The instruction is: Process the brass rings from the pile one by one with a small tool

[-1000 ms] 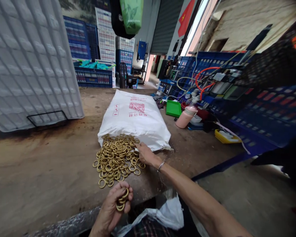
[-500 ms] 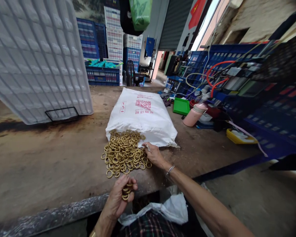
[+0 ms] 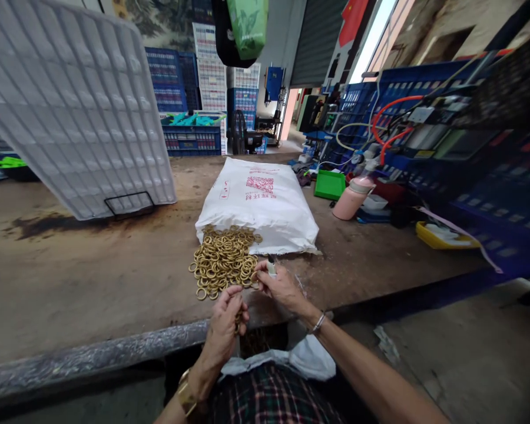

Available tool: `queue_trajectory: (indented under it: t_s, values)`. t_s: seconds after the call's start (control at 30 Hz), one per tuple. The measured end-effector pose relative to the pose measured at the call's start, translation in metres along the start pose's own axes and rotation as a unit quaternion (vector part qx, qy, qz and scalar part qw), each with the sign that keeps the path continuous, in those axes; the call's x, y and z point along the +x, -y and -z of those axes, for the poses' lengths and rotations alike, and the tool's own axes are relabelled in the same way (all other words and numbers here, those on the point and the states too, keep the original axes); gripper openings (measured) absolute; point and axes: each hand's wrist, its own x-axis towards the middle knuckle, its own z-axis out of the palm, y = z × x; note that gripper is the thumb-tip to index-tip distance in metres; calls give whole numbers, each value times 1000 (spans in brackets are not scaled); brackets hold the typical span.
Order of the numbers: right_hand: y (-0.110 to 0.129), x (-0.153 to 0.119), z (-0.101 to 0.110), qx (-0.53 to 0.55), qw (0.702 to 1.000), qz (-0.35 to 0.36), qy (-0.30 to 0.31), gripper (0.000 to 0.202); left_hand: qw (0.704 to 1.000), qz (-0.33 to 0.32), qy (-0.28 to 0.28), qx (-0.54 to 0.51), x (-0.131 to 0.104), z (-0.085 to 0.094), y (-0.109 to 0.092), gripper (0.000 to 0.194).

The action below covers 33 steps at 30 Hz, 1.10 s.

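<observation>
Below, golden rings [image 3: 225,259] on stained table [image 3: 115,277]; stacked crates [image 3: 209,73] behind.

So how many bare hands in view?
2. The left hand, curled around some rings, is at the near side of the ring pile; the right hand is at the pile's right edge. No other hand shows.

A big, pale, bumpy sheet [image 3: 92,106] stands on the left, with a thin black wire frame [image 3: 128,196] at its bottom. On the right are a pink bottle [image 3: 350,203], a green tray [image 3: 330,184] and a yellow tray [image 3: 444,240]. Far away, blue crates [image 3: 164,73] and white crates [image 3: 211,70] are piled up. A green bag [image 3: 249,26] hangs high, left of a red flag [image 3: 352,22].
</observation>
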Motion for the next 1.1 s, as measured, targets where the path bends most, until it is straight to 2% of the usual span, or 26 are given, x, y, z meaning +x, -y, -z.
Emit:
queue_trajectory:
  t_s: [0.2, 0.43, 0.63, 0.87, 1.0, 1.1]
  values:
    - [7, -31, -15, 50, 998, 10, 35, 19, 998, -41, -1, 46, -13, -11, 3, 44]
    - [10, -48, -16, 68, 994, 32, 76, 21, 997, -51, 0, 49, -26, -16, 5, 36]
    - [3, -49, -12, 60, 992, 30, 110, 21, 996, -29, 2, 87, -28, -14, 10, 35]
    - [-5, -43, -5, -17, 993, 50, 106, 16, 977, -57, -52, 198, -30, -21, 20, 37]
    - [-11, -42, -1, -1, 994, 21, 108, 15, 986, -25, -37, 161, -30, -27, 21, 35]
    - [-16, -42, 3, 3, 997, 10, 81, 18, 992, 13, -12, 126, -30, -29, 18, 34]
